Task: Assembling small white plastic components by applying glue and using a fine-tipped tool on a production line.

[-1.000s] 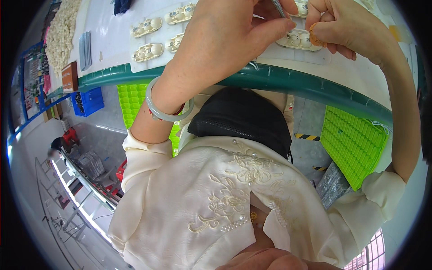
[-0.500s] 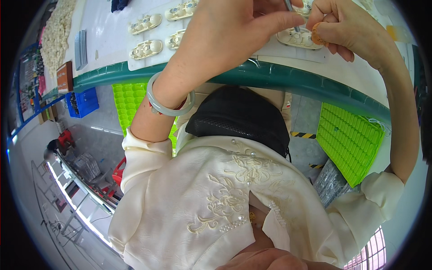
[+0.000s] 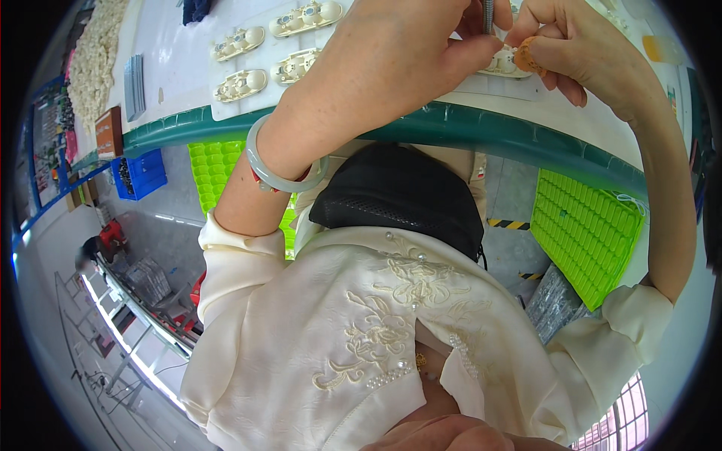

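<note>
My left hand [image 3: 444, 52], with a pale bangle at its wrist, is closed around a slim grey metal tool [image 3: 488, 16] with a ridged shaft. The tool stands nearly upright, its lower end hidden behind my thumb. Below it lies a cream plastic housing [image 3: 505, 66], partly covered by both hands. At that housing's right side, my right hand [image 3: 575, 49] has its fingers curled in a pinch. One finger wears an orange finger cot [image 3: 529, 57]. What the pinch holds, if anything, is hidden. Similar cream housings [image 3: 241, 85] rest in rows on a white board to the left.
A green padded edge [image 3: 481, 124] borders the white table. Small grey strips [image 3: 134, 86] stand by a brown block [image 3: 107, 129] and a heap of cream parts [image 3: 94, 64]. Lime green trays [image 3: 587, 233] and a blue bin [image 3: 140, 173] are below table height.
My left hand has shifted a little left and lower, covering more of the housing. The tool now stands straighter. My right hand has barely moved.
</note>
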Motion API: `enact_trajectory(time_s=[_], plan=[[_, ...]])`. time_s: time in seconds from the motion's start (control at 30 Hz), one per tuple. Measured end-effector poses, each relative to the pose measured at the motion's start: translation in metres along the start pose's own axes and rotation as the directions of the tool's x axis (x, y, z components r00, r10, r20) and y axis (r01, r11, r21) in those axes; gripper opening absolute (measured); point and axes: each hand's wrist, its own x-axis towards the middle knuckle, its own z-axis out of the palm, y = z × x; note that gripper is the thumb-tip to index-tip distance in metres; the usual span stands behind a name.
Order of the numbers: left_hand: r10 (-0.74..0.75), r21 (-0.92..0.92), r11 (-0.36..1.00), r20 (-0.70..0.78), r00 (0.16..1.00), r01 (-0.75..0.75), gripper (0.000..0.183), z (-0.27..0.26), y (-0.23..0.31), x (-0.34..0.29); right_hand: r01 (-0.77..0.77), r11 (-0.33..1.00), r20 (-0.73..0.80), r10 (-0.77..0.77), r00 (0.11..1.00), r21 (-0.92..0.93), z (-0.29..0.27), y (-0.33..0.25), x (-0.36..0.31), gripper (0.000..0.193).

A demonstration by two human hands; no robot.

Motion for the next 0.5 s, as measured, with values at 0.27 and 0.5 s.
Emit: enact_trajectory(time_s=[0.27,0.5], plan=[[0.062,0.04,0.997,-0.007,0.998,-0.061,0.016,0.002,-0.003,0.002,0.051,0.985,0.037,-0.058,0.998,0.165,-0.005,0.018,0.004,0.011],[0.02,0.05,0.999,0.005,1.0,-0.02,0.015,0.002,-0.001,0.002,0.128,0.981,0.059,-0.138,0.989,0.148,-0.002,0.009,-0.005,0.022]])
